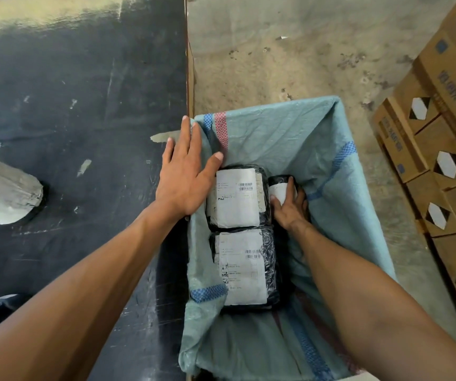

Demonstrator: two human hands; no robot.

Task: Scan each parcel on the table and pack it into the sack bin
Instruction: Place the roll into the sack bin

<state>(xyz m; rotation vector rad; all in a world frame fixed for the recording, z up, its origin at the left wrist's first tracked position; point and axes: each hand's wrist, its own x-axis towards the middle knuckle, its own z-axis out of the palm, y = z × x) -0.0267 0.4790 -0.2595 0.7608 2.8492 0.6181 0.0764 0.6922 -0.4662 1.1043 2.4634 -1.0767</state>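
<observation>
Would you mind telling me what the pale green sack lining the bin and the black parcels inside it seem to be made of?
The pale green sack looks like woven plastic fabric, matte: fine weave texture, creases, and printed blue and red checked bands. The black parcels, such as the upper one and the lower one, appear wrapped in glossy plastic film, judging by the wrinkled, shiny highlights; their white labels look like paper.

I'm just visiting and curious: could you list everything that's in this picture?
Sack: one, pale green with blue and red stripes, lining the bin right of the table.
Large parcels: two, black with white labels, side by side in the sack.
Small parcel: one, black, white label, beside them.
Table: one, black, left.
Grey parcel: one, on the table's left edge.
Cartons: several, brown, stacked at right.
Floor: grey concrete.
Hands: left flat on the sack's rim; right gripping the small parcel.
</observation>
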